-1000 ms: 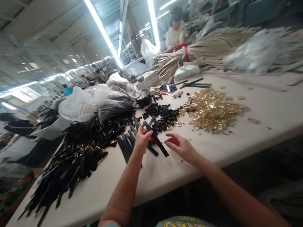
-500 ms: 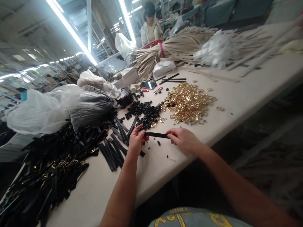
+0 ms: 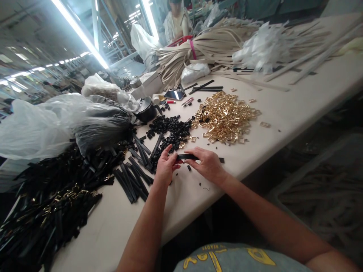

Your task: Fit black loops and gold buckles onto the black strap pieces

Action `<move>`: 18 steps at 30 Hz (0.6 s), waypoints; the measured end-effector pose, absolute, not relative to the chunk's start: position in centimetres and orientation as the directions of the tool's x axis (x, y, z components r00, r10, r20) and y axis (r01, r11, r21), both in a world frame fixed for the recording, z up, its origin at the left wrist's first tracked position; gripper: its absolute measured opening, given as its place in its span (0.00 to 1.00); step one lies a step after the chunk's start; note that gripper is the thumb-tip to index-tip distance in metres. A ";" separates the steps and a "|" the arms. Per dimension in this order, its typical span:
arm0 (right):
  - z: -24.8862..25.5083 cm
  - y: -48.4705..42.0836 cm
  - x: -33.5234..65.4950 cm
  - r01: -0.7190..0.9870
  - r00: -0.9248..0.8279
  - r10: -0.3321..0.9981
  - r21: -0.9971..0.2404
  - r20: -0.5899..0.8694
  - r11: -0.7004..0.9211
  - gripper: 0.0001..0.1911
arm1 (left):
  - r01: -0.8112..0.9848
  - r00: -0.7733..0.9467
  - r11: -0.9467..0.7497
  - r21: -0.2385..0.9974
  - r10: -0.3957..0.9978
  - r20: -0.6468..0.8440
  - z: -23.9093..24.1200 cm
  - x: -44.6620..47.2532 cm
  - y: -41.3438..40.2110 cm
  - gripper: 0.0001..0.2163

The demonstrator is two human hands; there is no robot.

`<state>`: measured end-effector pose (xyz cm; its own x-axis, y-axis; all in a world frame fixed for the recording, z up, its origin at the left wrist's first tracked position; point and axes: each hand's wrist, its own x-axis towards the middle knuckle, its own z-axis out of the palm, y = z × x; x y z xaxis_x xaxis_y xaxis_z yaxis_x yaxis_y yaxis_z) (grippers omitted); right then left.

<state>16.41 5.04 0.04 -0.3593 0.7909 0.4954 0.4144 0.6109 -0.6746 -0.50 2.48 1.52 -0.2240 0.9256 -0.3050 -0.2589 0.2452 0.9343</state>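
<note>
A black strap (image 3: 185, 156) is stretched between my two hands, just above the table's front part. My left hand (image 3: 166, 166) pinches its left end with thumb and fingers. Farther along, my right hand (image 3: 205, 163) is closed around the strap, and a dark end sticks out past its far side. Beyond my hands lies a heap of small black loops (image 3: 170, 130). To its right is a pile of gold metal buckles (image 3: 225, 117). Several loose black straps (image 3: 132, 179) rest on the table left of my left hand.
A large heap of black straps with gold buckles (image 3: 56, 204) covers the table's left side, beside plastic bags (image 3: 65, 121). A lidded dark pot (image 3: 146, 109), a phone (image 3: 174, 95) and bundled beige strips (image 3: 210, 45) lie farther back. Another person (image 3: 177, 22) is across the table.
My right hand has slid left along the strap, closer to my left hand, so the strap's end now shows beyond it. The left hand keeps its pinch. The view has shifted slightly.
</note>
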 end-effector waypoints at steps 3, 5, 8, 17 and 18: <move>0.0 5.2 16.5 0.374 -0.358 0.788 -0.697 0.500 0.612 0.11 | -0.268 -0.210 0.244 0.932 0.929 -0.304 1.6 -0.5 2.5 0.35; 0.2 5.2 16.6 0.397 -0.372 0.791 -0.688 0.485 0.608 0.08 | -0.275 -0.211 0.237 0.932 0.931 -0.299 1.6 -0.5 2.4 0.35; 0.6 5.1 16.6 0.439 -0.400 0.796 -0.667 0.454 0.602 0.06 | -0.289 -0.206 0.227 0.930 0.934 -0.292 1.6 -0.4 2.3 0.35; 0.3 5.1 16.6 0.441 -0.391 0.795 -0.664 0.463 0.604 0.05 | -0.105 -0.141 0.173 0.979 0.972 -0.187 1.3 -0.5 1.9 0.23; 0.2 5.1 16.7 0.452 -0.386 0.793 -0.653 0.471 0.608 0.06 | -0.023 -0.133 0.135 0.991 0.982 -0.137 1.3 -0.5 1.9 0.19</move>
<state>16.67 5.08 0.25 -0.3859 0.7931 0.4712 0.4524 0.6078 -0.6526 -0.48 1.89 1.31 -0.1332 0.9816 -0.1371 -0.0230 0.1352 0.9905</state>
